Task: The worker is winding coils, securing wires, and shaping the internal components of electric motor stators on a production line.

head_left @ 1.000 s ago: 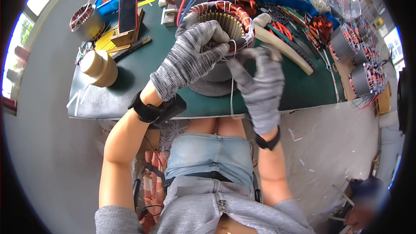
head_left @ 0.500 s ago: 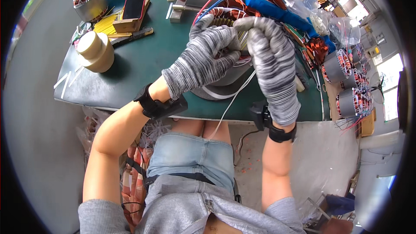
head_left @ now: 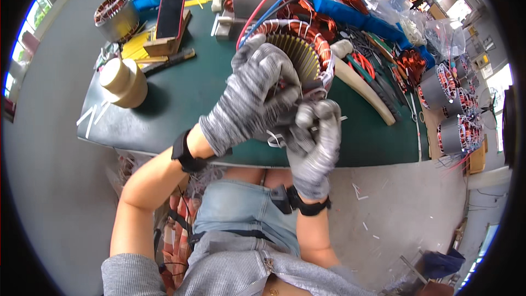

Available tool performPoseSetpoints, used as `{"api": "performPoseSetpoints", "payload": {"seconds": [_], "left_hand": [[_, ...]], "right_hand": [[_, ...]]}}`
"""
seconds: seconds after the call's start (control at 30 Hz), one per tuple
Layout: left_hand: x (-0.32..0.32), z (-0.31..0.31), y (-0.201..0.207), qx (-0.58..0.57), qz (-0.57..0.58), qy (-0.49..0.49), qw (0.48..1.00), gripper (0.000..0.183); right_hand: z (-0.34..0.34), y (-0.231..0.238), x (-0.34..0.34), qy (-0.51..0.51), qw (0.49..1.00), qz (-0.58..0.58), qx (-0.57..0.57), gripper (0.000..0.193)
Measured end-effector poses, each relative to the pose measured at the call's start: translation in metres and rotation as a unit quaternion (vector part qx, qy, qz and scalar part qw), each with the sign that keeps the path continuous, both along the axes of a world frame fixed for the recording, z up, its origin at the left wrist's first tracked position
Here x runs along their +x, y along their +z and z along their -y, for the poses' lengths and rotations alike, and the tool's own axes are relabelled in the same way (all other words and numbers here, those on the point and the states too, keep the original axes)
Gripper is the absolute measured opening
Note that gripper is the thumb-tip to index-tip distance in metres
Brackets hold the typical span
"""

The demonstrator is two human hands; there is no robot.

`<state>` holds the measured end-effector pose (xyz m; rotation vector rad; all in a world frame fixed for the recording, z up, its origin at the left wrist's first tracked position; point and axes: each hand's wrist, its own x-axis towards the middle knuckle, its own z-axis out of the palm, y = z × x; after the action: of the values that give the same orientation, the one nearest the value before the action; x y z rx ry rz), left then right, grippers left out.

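Grey-gloved pose: left hand [head_left: 252, 96] slants in from lower left; right hand [head_left: 315, 145] sits lower.
Surface: green bench [head_left: 181, 123].
Room: pale floor [head_left: 394, 197].
Position: copper-wound stator [head_left: 304, 57], on the bench, just ahead of the 2 hands.
Grip: left fingers curl at its near rim, right fingers bunch, blurred; cannot tell what either clamps.

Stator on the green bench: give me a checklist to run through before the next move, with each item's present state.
1. Left hand at the stator: ok, over its near-left side.
2. Right hand grip: cannot tell, blurred, fingers curled near the stator's near side.
3. White cord free of snags: cannot tell, a short looped stretch shows between the hands, the rest is hidden.
4. Stator bore in full view: not ok, the left hand covers part of it.
5. Pale curved handle clear of the right hand: ok, apart.
6. Beige stepped cylinder clear of the left hand: ok, well apart.
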<state>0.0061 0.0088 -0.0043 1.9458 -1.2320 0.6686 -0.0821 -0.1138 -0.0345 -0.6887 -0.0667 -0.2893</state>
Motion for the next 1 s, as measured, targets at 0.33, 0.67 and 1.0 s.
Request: {"api": "performPoseSetpoints", "payload": {"seconds": [0.33,0.67,1.0], "left_hand": [[0.0,0.008,0.003,0.129,0.131,0.088,0.979,0.031],[0.004,0.01,0.017,0.181,0.081,0.018,0.98,0.027],[0.014,0.011,0.032,0.207,-0.108,-0.062,0.97,0.013]], "right_hand": [[-0.014,-0.012,0.004,-0.122,0.983,0.003,-0.139,0.016],[-0.004,-0.03,0.006,-0.193,0.9,0.118,-0.374,0.006],[0.024,-0.002,-0.022,-0.041,0.977,-0.043,-0.203,0.03]]}}
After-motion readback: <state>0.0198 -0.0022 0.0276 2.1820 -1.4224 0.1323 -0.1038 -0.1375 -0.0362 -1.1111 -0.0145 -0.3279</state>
